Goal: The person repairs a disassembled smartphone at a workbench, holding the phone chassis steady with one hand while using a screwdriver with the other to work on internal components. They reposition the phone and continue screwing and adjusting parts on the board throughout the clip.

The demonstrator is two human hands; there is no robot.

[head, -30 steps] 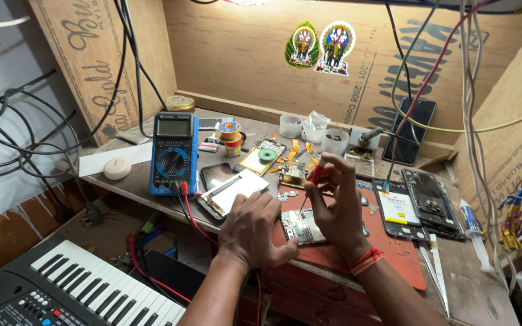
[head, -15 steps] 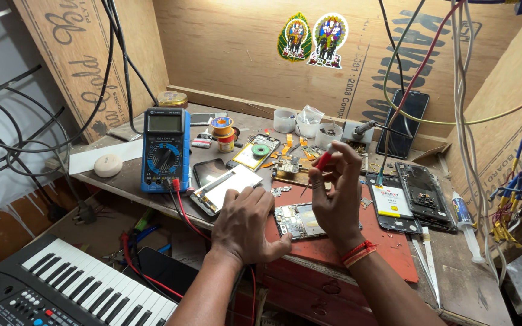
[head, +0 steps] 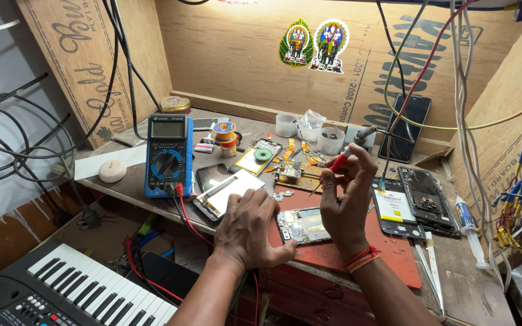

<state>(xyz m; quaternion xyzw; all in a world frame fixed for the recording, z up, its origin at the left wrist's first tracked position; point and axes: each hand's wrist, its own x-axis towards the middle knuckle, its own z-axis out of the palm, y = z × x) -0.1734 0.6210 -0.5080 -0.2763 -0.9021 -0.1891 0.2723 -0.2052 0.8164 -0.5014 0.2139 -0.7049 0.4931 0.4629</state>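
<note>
A blue digital multimeter (head: 168, 154) with red and black leads stands at the left of the wooden bench (head: 472, 290). Just right of it, the left hand (head: 250, 228) lies flat, fingers spread, thumb pinning the opened phone with its bare circuit board (head: 302, 225) on the red work mat (head: 388, 250). The right hand (head: 347, 196), which hovered lower over the board a second ago, has lifted, pinching a small red-handled screwdriver (head: 332, 168) tip-down above the phone, so the tool is off the board for now
</note>
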